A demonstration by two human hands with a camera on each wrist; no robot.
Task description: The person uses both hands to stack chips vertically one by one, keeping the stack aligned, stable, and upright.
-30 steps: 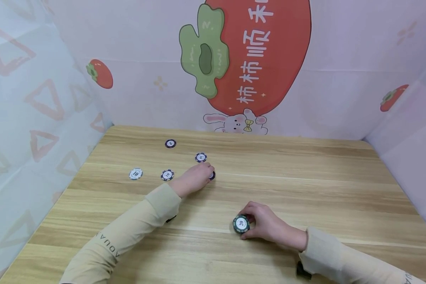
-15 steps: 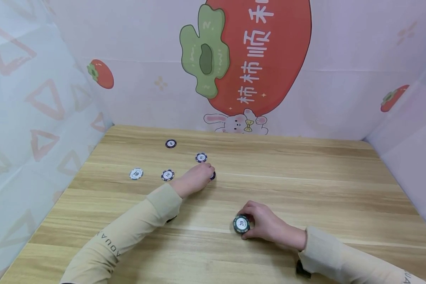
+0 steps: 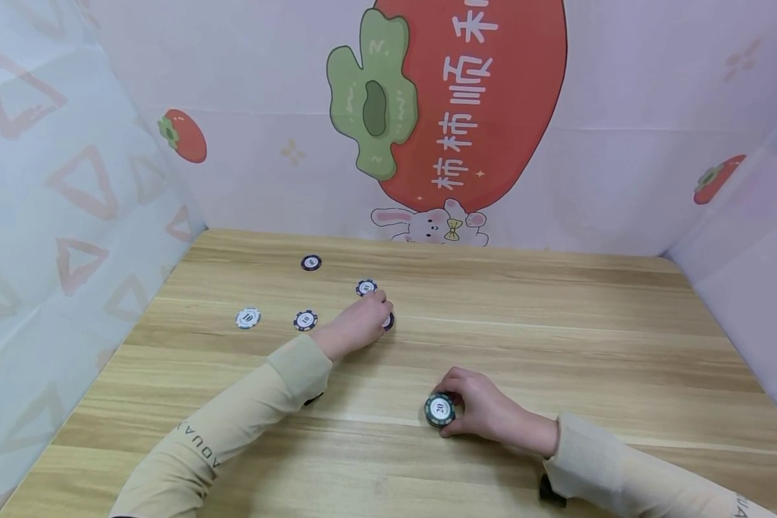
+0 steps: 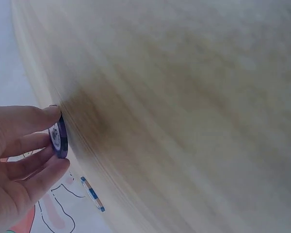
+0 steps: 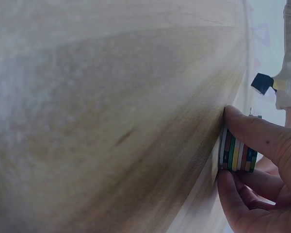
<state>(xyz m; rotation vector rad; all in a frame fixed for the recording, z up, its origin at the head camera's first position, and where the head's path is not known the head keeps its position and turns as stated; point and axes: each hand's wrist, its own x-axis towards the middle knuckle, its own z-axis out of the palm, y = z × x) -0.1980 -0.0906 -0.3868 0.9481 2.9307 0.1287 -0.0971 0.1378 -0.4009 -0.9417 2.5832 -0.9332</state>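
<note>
My left hand (image 3: 357, 321) reaches to the left of the table's middle and pinches a dark purple poker chip (image 4: 61, 136) by its edge, thumb on one side and fingers on the other. Partly covered by that hand in the head view, the chip (image 3: 388, 321) lies close over the wood. Nearer the front, my right hand (image 3: 482, 404) grips a short stack of poker chips (image 5: 239, 151) between thumb and fingers. The stack's layers are mixed colours, and its top chip (image 3: 439, 409) is green with a "20" on it. The stack stands on the table.
Loose on the wooden table (image 3: 557, 324) lie a dark chip (image 3: 311, 262) at the back, a blue-edged chip (image 3: 365, 287) just beyond my left hand, another blue-edged chip (image 3: 305, 320), and a white chip (image 3: 248, 318) farther left. Printed cloth walls (image 3: 252, 173) border the table.
The left hand's fingers have shifted slightly toward the back, overlapping the blue-edged chip's near rim in the head view. The right hand and its stack have stayed in place.
</note>
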